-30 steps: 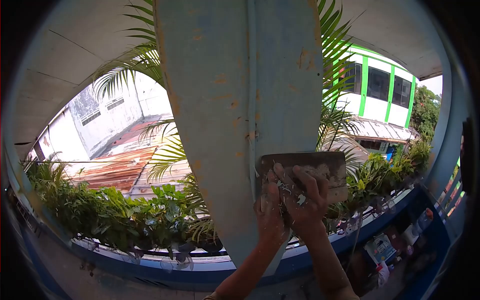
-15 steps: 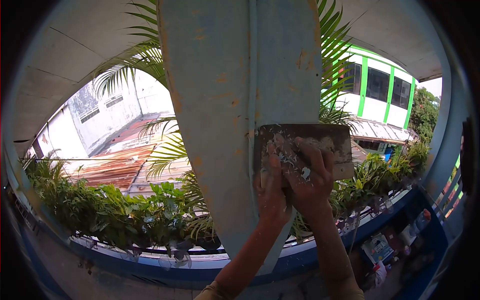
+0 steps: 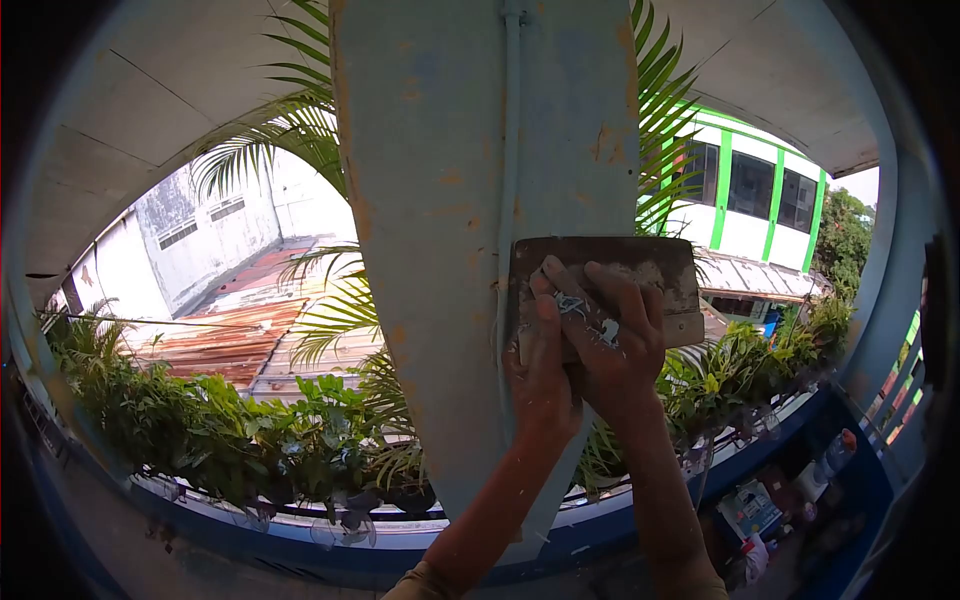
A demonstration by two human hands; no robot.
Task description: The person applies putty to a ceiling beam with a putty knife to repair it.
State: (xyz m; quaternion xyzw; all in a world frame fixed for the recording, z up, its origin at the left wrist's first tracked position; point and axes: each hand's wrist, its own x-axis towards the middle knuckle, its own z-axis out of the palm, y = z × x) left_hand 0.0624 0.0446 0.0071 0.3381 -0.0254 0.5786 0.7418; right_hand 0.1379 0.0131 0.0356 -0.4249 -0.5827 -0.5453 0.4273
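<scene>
A flat, dark brown rectangular plate (image 3: 655, 262), with worn pale patches and a small hole near its lower right corner, is pressed against the pale blue pillar (image 3: 430, 220). My left hand (image 3: 543, 365) grips its left part, thumb and fingers close together. Beside it, my right hand (image 3: 622, 335) holds the plate's middle, its fingers bent over the face. White paint flakes (image 3: 572, 303) lie on my fingers and the back of the right hand. The pillar's paint is scuffed, with yellowish bare spots. A thin painted pipe (image 3: 507, 150) runs down it, just left of the plate.
Leafy plants (image 3: 240, 420) line a blue-edged railing wall behind the pillar. Palm fronds (image 3: 275, 145) stick out on both sides. At lower right, a box (image 3: 752, 508) and other items rest on a blue ledge. Rusty roofs (image 3: 220, 340) and buildings stand beyond.
Both hands and the plate sit slightly higher in view. Many of the loose flakes around the fingers have fallen away, and a few drop through the air below.
</scene>
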